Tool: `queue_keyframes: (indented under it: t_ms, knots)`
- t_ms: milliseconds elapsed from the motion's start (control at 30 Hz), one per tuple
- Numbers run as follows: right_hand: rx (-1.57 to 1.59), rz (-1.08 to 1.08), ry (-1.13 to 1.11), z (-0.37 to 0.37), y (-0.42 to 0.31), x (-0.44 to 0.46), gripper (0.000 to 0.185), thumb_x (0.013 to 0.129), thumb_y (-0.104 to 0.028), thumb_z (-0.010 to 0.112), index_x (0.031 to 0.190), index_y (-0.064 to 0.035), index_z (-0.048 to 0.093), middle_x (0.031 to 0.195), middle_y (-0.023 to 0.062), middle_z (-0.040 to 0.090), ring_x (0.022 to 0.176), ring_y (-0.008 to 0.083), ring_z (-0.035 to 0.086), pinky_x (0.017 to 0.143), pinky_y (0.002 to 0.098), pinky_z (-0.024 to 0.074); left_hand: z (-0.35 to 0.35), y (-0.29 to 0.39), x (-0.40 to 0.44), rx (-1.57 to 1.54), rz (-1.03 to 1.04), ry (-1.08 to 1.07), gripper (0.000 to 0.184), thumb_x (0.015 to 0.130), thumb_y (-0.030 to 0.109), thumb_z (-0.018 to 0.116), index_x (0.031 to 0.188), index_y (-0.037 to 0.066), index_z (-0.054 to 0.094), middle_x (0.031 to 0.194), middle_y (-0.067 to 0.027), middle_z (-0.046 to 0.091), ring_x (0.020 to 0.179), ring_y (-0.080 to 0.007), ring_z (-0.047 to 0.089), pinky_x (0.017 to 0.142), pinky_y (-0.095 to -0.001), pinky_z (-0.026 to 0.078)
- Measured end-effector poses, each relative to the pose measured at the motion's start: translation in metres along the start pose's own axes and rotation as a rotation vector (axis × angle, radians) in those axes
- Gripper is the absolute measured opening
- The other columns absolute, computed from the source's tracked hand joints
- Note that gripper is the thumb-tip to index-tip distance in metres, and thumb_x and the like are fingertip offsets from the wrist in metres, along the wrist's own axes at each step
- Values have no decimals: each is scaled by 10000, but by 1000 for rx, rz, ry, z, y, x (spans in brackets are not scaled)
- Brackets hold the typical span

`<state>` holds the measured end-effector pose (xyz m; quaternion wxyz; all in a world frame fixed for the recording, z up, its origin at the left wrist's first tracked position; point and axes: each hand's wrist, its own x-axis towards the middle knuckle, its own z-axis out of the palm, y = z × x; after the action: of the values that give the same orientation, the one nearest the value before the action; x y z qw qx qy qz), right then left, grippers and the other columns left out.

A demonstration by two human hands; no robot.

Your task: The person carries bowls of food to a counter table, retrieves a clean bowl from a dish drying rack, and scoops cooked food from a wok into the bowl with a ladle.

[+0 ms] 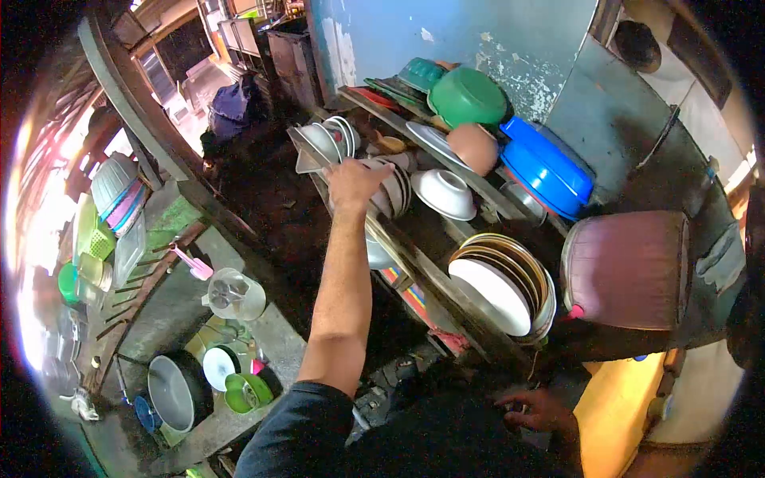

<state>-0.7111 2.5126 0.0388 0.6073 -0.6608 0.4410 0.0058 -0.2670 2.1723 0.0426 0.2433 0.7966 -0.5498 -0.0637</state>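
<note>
The left hand (356,185) reaches to the stacked bowls (395,196) on the wooden rack (466,312), fingers over their near edges; whether they grip cannot be told. 1 white bowl (445,193) sits just beside the stack. The right hand (542,409) is low, fingers loosely bent, shadow hiding whether they hold anything. Plates (490,298) stand tilted nearer the body.

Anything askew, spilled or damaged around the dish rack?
Nothing looks spilled. The blue wall above the rack is damaged: its paint is flaking in white patches. The blue basin leans tilted, perhaps just stored that way.
</note>
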Motion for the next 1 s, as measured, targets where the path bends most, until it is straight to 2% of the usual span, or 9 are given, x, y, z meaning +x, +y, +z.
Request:
queue_keyframes:
  t_ms: [200,300,367,467,567,667,800,900,1000]
  knots:
    - [-128,-24,37,1,-19,9,403,919,-347,674,1246,-114,644,978,96,724,817,198,683,787,365,536,19,-5,-2,-330,-121,36,561,657,547,769,762,-3,742,786,-219,709,823,-353,702,865,-422,524]
    - [-209,-23,-45,-7,-39,20,395,921,-349,670,1236,-112,648,959,109,722,780,196,685,763,364,541,21,-12,-4,-409,-161,40,509,659,492,784,752,-6,735,828,-224,709,886,-367,692,864,-442,519]
    - [-354,-252,-36,-17,-52,36,405,900,-316,699,1219,-71,648,936,131,721,754,203,691,743,360,545,22,-14,-4,-482,-173,1,491,670,469,785,760,-11,732,880,-234,710,927,-378,684,879,-442,512]
    - [-367,-326,24,-46,-122,54,398,881,-247,716,1203,-25,643,899,135,720,758,213,697,742,353,547,36,-24,-6,-518,-132,151,441,744,353,748,993,-9,709,1043,-263,681,1023,-411,646,931,-441,486]
    - [-440,-511,156,-72,-192,92,304,883,-230,682,1122,-43,658,831,126,705,743,247,693,696,376,539,26,-13,-31,-690,-247,303,583,824,181,645,1354,5,478,1165,-274,639,1092,-415,617,975,-445,460]
    - [-500,-532,331,-91,-227,170,281,892,-246,644,1086,-43,656,826,148,702,746,292,692,695,406,536,44,-21,-31,-725,-152,351,599,857,237,695,1355,-16,477,1206,-227,628,1101,-331,620,958,-394,471]
    - [-675,-429,638,-103,-242,294,347,926,-255,538,1099,36,616,966,265,669,954,398,661,851,498,507,39,-28,-41,-854,-132,484,560,875,145,662,1367,-36,463,1206,-188,620,1099,-249,595,954,-340,465]
    - [-658,-376,678,-117,-217,383,448,930,-320,549,1260,-17,549,1228,256,599,1140,419,576,951,516,461,48,-49,-44,-1210,-108,527,523,922,41,596,1406,-7,403,1249,-146,576,1068,-220,584,928,-331,479]
    - [-767,-298,682,-114,-221,399,537,887,-334,600,1295,1,499,1317,269,528,1175,420,553,991,496,457,-25,-50,-85,-1523,-210,489,514,946,19,543,1428,10,365,1274,-166,560,1091,-243,583,940,-367,493]
